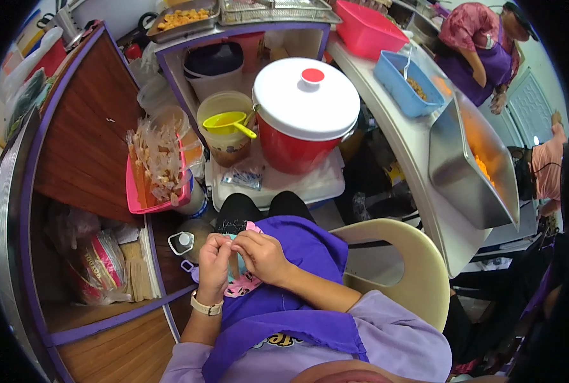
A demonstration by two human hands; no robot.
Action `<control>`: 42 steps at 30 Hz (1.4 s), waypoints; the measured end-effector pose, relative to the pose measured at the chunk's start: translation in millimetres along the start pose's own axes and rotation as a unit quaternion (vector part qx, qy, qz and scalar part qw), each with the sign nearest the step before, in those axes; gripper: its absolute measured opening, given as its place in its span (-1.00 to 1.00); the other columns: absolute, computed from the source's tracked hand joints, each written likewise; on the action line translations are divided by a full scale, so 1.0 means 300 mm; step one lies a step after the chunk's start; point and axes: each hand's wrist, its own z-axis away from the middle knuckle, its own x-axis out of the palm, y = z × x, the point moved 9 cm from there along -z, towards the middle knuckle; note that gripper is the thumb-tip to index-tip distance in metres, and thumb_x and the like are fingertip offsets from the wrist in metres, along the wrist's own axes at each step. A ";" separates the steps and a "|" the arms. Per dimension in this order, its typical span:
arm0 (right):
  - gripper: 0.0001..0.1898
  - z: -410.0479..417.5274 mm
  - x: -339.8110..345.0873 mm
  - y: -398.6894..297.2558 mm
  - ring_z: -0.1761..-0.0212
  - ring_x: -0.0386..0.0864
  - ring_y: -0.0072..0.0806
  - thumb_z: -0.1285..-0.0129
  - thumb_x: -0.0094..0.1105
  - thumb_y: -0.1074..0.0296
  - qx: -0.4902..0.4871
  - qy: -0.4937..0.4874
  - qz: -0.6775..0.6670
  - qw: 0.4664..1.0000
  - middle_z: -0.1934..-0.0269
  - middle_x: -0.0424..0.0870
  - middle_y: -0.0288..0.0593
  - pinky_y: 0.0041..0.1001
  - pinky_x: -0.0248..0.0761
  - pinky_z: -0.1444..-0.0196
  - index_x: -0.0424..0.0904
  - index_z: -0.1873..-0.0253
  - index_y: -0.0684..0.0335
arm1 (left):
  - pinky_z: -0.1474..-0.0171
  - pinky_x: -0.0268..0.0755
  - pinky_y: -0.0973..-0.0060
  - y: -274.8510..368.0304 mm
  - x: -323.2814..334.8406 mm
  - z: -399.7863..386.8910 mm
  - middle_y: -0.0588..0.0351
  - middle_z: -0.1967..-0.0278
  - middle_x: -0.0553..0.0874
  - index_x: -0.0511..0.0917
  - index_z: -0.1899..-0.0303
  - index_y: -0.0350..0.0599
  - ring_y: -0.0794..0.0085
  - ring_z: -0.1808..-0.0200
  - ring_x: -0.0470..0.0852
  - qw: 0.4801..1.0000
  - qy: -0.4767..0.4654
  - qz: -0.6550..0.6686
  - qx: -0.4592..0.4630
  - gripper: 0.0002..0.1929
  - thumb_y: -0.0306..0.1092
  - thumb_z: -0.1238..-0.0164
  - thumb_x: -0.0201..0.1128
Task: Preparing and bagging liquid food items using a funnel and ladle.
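Note:
My left hand (214, 262), with a watch on its wrist, and my right hand (264, 254) meet above my lap. Between them they pinch the top of what looks like a narrow plastic bag (235, 266) with brown contents, which hangs below the fingertips. Fingers cover its upper end. Beneath lie a pink patterned cloth (242, 287) and my purple apron (308, 239). Ahead on the left, a pink basket (132, 191) is heaped with similar thin clear bags (157, 158) of brown stuff.
A white-lidded red cooler (289, 143) and a plastic tub (224, 148) holding a yellow dipper (224, 123) stand ahead on a white lid (299, 186). At right curve a white counter (411, 158), a blue bin (399, 95) and a steel pan (461, 167). Other people (480, 52) stand beyond.

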 end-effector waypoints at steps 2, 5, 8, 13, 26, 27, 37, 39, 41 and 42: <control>-0.91 0.002 0.001 0.010 0.46 0.54 -0.24 -0.04 0.16 0.54 0.012 0.001 -0.011 1.000 0.39 0.54 -0.09 -0.41 0.41 0.44 0.49 0.32 0.32 | 0.21 0.27 0.70 0.012 0.019 0.010 0.18 0.34 0.46 0.38 0.35 -0.20 0.66 0.32 0.40 1.000 -0.010 0.028 -0.010 -0.97 -0.55 -0.25 -0.01; -0.90 0.018 0.012 0.028 0.43 0.55 -0.20 -0.09 0.14 0.44 0.037 0.002 -0.027 0.999 0.36 0.55 -0.11 -0.39 0.42 0.41 0.51 0.29 0.30 | 0.17 0.29 0.68 0.026 0.036 0.018 0.14 0.28 0.46 0.35 0.30 -0.21 0.64 0.27 0.41 1.000 -0.002 0.011 0.008 -0.96 -0.57 -0.26 -0.05; -0.89 0.008 0.005 0.022 0.42 0.55 -0.20 -0.10 0.13 0.43 0.047 0.002 -0.044 0.998 0.36 0.55 -0.11 -0.39 0.42 0.42 0.51 0.29 0.30 | 0.14 0.31 0.67 0.062 0.054 0.026 0.15 0.27 0.46 0.33 0.24 -0.22 0.63 0.25 0.42 0.998 0.021 0.035 0.056 -0.93 -0.58 -0.28 -0.07; -0.90 0.025 0.010 0.031 0.42 0.55 -0.20 -0.11 0.12 0.43 0.052 -0.008 -0.050 0.997 0.36 0.55 -0.10 -0.39 0.42 0.41 0.51 0.29 0.31 | 0.19 0.35 0.64 0.104 0.037 0.060 0.14 0.34 0.54 0.42 0.28 -0.26 0.59 0.29 0.48 0.983 0.021 -0.142 0.113 -0.95 -0.56 -0.25 0.01; -0.91 0.063 -0.020 0.071 0.33 0.51 -0.15 -0.13 0.07 0.43 0.093 -0.008 -0.096 0.991 0.38 0.51 -0.07 -0.37 0.38 0.30 0.48 0.34 0.32 | 0.23 0.40 0.63 0.126 0.057 0.067 0.09 0.41 0.65 0.54 0.44 -0.33 0.55 0.35 0.57 0.947 -0.029 -0.277 0.159 -0.96 -0.60 -0.04 0.24; -0.91 0.064 -0.033 0.065 0.36 0.52 -0.18 -0.14 0.05 0.46 0.091 0.002 -0.105 0.990 0.40 0.51 -0.07 -0.39 0.38 0.32 0.48 0.34 0.35 | 0.23 0.40 0.63 0.133 0.067 0.068 0.08 0.42 0.65 0.55 0.45 -0.33 0.55 0.35 0.58 0.943 -0.031 -0.285 0.168 -0.96 -0.60 -0.03 0.24; -0.89 0.033 -0.068 0.046 0.37 0.53 -0.30 -0.19 0.03 0.46 0.121 0.002 -0.146 0.982 0.44 0.49 -0.07 -0.46 0.37 0.32 0.48 0.31 0.40 | 0.29 0.39 0.58 0.214 0.120 0.085 0.04 0.49 0.64 0.53 0.50 -0.31 0.47 0.42 0.60 0.903 -0.056 -0.369 0.211 -0.94 -0.58 0.06 0.26; -0.84 0.039 -0.067 0.042 0.32 0.52 -0.32 -0.17 0.09 0.38 0.110 0.001 -0.167 0.980 0.40 0.50 -0.09 -0.47 0.37 0.28 0.48 0.30 0.39 | 0.28 0.39 0.58 0.220 0.121 0.093 0.06 0.50 0.63 0.52 0.51 -0.30 0.48 0.43 0.58 0.910 -0.047 -0.348 0.219 -0.94 -0.57 0.05 0.25; -0.81 0.027 -0.076 0.028 0.28 0.51 -0.33 -0.16 0.14 0.33 0.113 0.025 -0.212 0.970 0.37 0.49 -0.10 -0.47 0.36 0.22 0.49 0.28 0.37 | 0.28 0.38 0.59 0.214 0.105 0.096 0.08 0.50 0.62 0.50 0.52 -0.30 0.49 0.43 0.57 0.918 -0.037 -0.325 0.226 -0.93 -0.57 0.04 0.25; -0.78 0.026 -0.085 0.024 0.24 0.49 -0.34 -0.15 0.18 0.28 0.114 0.048 -0.256 0.959 0.34 0.48 -0.11 -0.47 0.35 0.16 0.51 0.26 0.35 | 0.28 0.38 0.59 0.197 0.084 0.088 0.10 0.51 0.61 0.49 0.53 -0.30 0.50 0.43 0.55 0.925 -0.033 -0.305 0.223 -0.92 -0.58 0.03 0.24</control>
